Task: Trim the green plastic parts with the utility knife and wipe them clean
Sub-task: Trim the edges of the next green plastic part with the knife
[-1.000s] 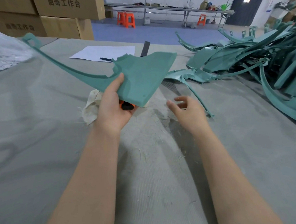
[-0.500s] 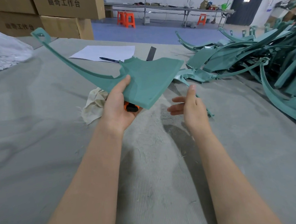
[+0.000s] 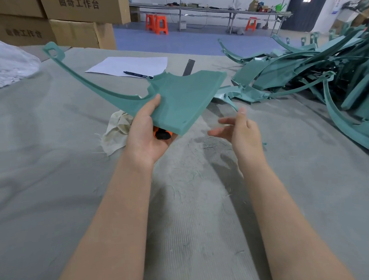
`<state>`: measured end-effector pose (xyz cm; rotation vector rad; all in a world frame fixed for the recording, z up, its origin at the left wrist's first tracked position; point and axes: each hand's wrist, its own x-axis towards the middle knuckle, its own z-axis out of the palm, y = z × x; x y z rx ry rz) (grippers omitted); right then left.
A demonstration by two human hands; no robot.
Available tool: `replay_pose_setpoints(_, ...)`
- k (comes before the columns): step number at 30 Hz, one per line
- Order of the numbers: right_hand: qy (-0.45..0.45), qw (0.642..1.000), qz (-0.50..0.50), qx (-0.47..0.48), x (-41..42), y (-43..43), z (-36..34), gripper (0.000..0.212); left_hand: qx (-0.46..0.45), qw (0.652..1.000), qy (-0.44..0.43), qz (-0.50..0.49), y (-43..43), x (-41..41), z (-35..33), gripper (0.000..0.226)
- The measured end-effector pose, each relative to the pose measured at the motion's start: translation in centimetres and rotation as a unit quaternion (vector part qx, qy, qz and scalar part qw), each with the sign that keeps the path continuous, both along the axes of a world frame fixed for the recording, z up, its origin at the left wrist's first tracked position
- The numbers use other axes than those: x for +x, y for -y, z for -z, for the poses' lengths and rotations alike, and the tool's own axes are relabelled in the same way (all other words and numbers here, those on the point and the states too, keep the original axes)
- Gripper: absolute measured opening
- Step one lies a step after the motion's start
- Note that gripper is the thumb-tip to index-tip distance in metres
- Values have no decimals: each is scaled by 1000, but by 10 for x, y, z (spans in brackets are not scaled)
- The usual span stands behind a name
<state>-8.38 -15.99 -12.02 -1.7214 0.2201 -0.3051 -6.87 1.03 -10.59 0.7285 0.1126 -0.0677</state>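
L hand (image 3: pixel 146 137) grips green part (image 3: pixel 181 101), knife (image 3: pixel 162 134) seemingly in palm; R hand (image 3: pixel 241 132) open, empty, so should take knife & shave edges w/ blade away from fingers.

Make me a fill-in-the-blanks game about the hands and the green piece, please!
1. The left hand grips the green part, and the right hand holds ____.
2. On the sheet of paper lies a ____.
3. The stools at the back are ____.
4. The pile of other green parts lies on the ____ side of the table.

Missing words: nothing; pen; orange; right.
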Motion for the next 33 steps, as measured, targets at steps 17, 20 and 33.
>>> replay_pose_setpoints(17,-57,908,-178,374,1,8,-9,67,1,1000,0,-7,1,2,3,10)
replay_pose_setpoints(20,-67,912,-156,374,1,4,-9,45,-4,1000,-3,-9,2,3,2,12)
replay_pose_setpoints(33,-38,961,-14,275,5,3,-6,40,46,996,14,73,8,-1,0,21)
